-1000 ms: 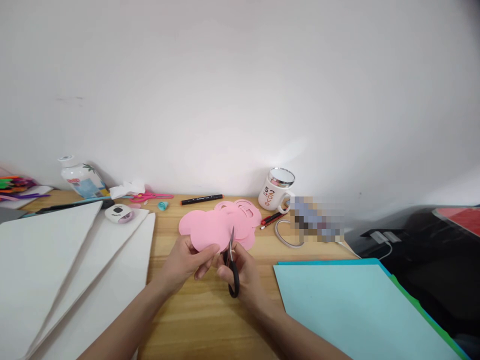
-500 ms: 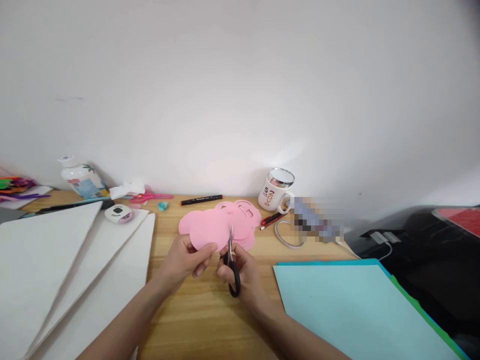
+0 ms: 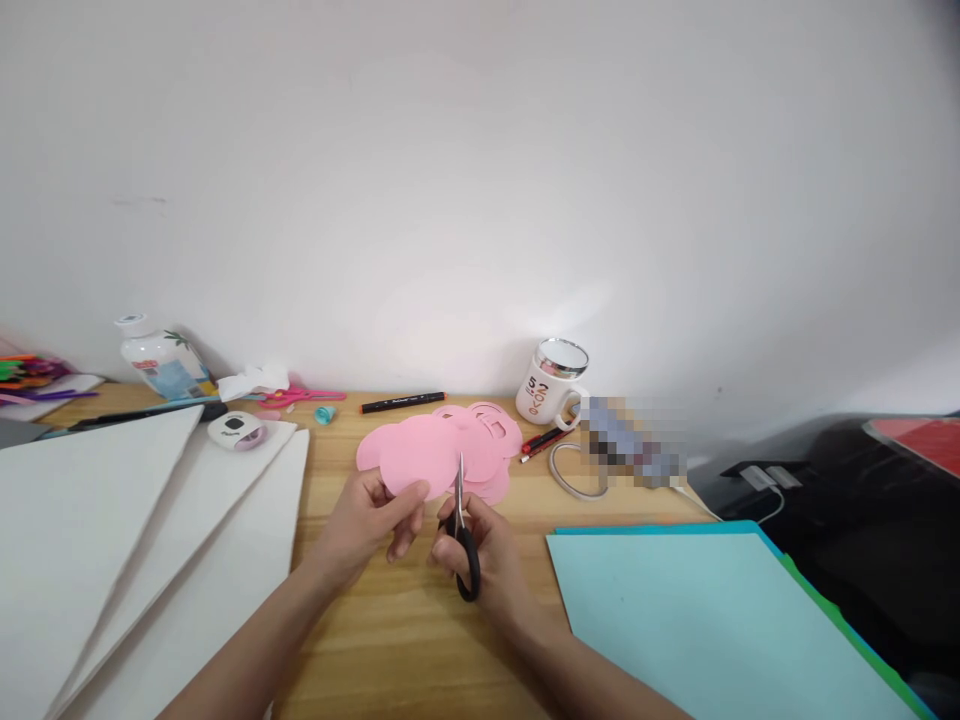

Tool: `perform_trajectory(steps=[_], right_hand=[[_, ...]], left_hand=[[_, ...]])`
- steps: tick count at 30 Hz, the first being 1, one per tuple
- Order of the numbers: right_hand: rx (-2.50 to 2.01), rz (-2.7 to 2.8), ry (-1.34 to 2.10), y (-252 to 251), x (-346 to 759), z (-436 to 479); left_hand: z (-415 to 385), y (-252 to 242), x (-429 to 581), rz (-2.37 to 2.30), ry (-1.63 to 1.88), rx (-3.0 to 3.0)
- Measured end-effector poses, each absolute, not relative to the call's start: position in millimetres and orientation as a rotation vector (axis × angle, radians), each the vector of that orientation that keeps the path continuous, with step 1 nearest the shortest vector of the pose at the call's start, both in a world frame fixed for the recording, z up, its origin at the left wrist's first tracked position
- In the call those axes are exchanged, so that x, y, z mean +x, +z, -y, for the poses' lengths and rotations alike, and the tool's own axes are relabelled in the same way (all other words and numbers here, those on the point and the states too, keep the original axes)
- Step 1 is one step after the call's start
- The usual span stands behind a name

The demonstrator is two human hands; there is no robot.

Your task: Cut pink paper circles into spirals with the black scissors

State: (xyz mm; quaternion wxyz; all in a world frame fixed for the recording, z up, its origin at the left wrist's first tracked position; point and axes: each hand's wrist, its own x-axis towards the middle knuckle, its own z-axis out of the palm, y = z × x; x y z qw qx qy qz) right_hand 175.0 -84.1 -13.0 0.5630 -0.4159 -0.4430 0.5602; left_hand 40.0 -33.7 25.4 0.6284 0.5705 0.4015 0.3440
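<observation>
My left hand (image 3: pixel 371 525) pinches the near edge of a pink paper shape (image 3: pixel 420 455) held just above the wooden desk (image 3: pixel 390 630). My right hand (image 3: pixel 480 555) grips black-handled scissors (image 3: pixel 463 535) whose blades point away from me into the pink paper's right side. More pink cut-outs (image 3: pixel 491 440) lie on the desk behind the held piece.
Large white sheets (image 3: pixel 112 540) fan out at the left, light blue and green paper (image 3: pixel 697 610) lies at the right. Along the wall stand a bottle (image 3: pixel 161 360), a paper punch (image 3: pixel 236 430), pink scissors (image 3: pixel 300 395), a black marker (image 3: pixel 401 402), a white mug (image 3: pixel 551 385) and a tape ring (image 3: pixel 574 470).
The pink paper has turned a little in my left hand and its outline looks rounder. The scissors stay in the paper at about the same spot.
</observation>
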Motion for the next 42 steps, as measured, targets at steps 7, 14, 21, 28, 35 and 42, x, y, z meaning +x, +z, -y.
perform_trajectory(steps=[7,14,21,28,35,42], right_hand=[[-0.942,1.074,1.32,-12,173,84],[-0.892,1.106,1.28,-4,174,81],[-0.892,1.089,1.307,-11,175,82],[-0.902,1.063,1.322,-11,176,82],[-0.95,1.051,1.319,-8,176,83],[-1.016,1.056,1.311,-16,176,83]], left_hand=[[34,23,42,-1.053,0.808,1.297],[36,20,40,-1.074,0.754,1.379],[35,22,39,-1.078,0.753,1.405],[33,23,39,-1.065,0.779,1.402],[32,23,38,-1.041,0.807,1.395],[32,24,39,-1.037,0.832,1.356]])
